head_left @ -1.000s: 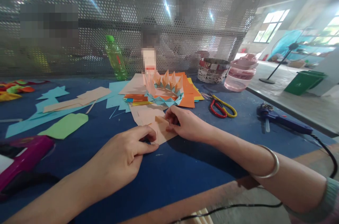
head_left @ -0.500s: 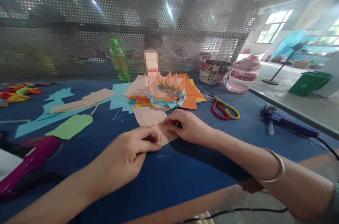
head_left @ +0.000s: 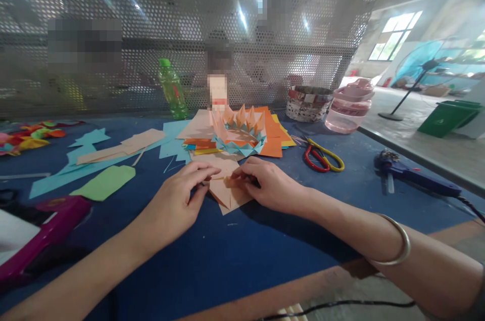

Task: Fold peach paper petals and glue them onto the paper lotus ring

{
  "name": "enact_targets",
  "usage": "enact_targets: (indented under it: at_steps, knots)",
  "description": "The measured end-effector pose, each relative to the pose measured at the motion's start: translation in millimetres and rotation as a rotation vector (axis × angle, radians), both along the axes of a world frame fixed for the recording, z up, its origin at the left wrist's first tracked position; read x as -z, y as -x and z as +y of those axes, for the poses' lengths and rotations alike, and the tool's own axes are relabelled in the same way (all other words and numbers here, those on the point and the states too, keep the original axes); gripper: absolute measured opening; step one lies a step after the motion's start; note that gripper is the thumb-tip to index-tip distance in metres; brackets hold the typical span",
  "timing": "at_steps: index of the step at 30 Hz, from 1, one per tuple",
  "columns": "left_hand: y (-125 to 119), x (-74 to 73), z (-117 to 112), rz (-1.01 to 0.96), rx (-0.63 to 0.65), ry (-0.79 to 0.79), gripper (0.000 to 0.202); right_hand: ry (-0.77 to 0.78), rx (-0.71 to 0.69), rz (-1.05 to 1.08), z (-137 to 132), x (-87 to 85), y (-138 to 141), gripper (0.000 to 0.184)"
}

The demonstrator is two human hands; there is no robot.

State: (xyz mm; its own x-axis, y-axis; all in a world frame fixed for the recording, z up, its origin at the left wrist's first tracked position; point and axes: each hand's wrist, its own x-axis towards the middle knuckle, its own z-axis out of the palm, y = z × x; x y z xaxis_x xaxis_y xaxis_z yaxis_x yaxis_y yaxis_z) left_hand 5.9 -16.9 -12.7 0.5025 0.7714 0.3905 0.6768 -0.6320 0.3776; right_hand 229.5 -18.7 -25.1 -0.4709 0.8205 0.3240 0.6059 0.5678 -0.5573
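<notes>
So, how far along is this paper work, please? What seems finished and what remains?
A folded paper flower with peach points and a blue base looks finished. In hand: the left hand and right hand pinch a peach paper piece. Remaining, it seems: the orange sheets lie unfolded.

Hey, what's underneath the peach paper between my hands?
The peach paper lies on a dark blue tabletop, visible around its edges; what's directly beneath the paper is covered.

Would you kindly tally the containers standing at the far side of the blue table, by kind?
Green plastic bottle: 1
Woven basket: 1
Clear container with pink lid: 1
Total: 3
</notes>
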Motion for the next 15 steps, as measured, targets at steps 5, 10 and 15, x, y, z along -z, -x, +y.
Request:
enact_targets:
  at_steps: [5,10,15]
  knots:
    - [0.1,1.4,4.2,-0.131,-0.019,0.185,0.033,-0.016,0.029,-0.017,0.4,-0.7,0.4,0.027]
    - [-0.3,-1.3,6.9,-0.216,0.033,0.315,0.032,-0.031,0.021,-0.021,1.6,1.6,-0.4,0.025]
    - [-0.7,-3.9,4.4,-0.164,0.028,0.22,0.028,-0.05,0.035,0.007,2.4,2.1,0.1,0.023]
